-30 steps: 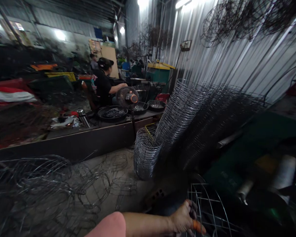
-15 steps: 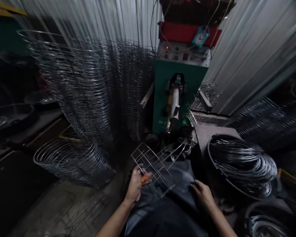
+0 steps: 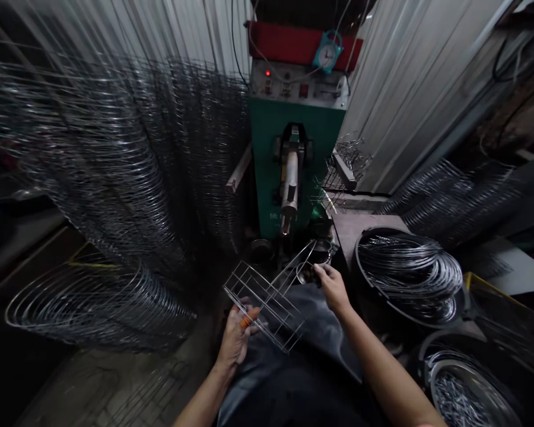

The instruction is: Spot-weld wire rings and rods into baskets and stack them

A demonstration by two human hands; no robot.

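My left hand [image 3: 235, 338] is closed on the near-left edge of a wire rack [image 3: 271, 290], a tilted grid of thin metal rods held above my lap. Something orange [image 3: 250, 318], perhaps a finger cover, shows at its thumb. From the rack's far side, longer wires reach up toward the machine. My right hand [image 3: 333, 287] is at the right of these wires, beside a small round metal dish [image 3: 306, 273]. Its fingertips are pressed together; what they hold, if anything, is too small to make out. A dark apron [image 3: 293, 367] covers my lap.
A green machine [image 3: 267, 148] with a rod-like electrode arm [image 3: 289, 184] stands ahead. Tall stacks of wire rings [image 3: 129, 160] rise at the left. At the right, a black tub [image 3: 360, 267] holds bent wires, and a metal bowl [image 3: 434, 376] holds small metal pieces.
My right hand has moved from the apron's right edge up and inward to the dish by the rack. My left hand still holds the rack. The view has shifted rightward.
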